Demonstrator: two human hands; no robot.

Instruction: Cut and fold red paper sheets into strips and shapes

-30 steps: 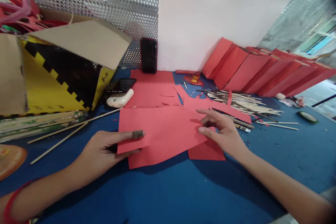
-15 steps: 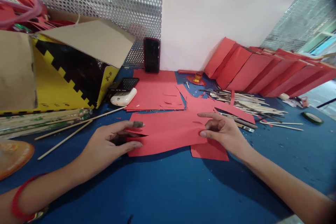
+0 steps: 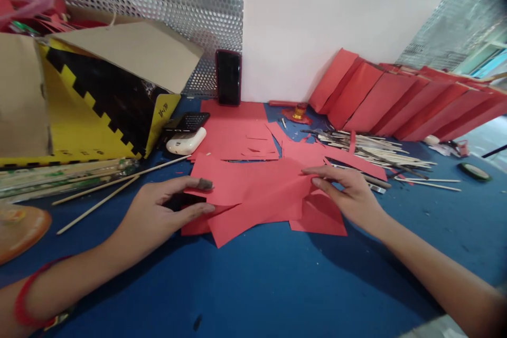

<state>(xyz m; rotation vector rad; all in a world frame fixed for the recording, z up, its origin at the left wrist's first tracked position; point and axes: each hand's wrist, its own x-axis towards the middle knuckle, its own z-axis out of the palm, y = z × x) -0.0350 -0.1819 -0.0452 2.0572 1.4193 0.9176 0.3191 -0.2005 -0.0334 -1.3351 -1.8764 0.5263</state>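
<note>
My left hand [image 3: 164, 206] holds the left edge of a red paper sheet [image 3: 245, 174], its thumb and forefinger well apart and a dark wrap on the forefinger. The other fingers of that hand are partly hidden behind the paper. At the other side, my right hand [image 3: 352, 193] pinches the right end of a red paper piece [image 3: 233, 222] between thumb and forefinger. This piece slants down to the left, its lower corner spread away from the sheet. Another red paper [image 3: 320, 216] lies flat under the right hand.
Beyond the hands lie red sheets [image 3: 233, 127] and a bundle of thin sticks [image 3: 368, 150]. A phone [image 3: 228, 78] leans against the wall. Red paper boxes [image 3: 380, 97] stand in a row at right. A yellow-black carton [image 3: 79, 111] and loose sticks [image 3: 99, 206] are at left.
The lower red piece has swung at its left end, down and to the right, fanning away from the upper sheet. My right hand's fingers have drawn closer together on the paper.
</note>
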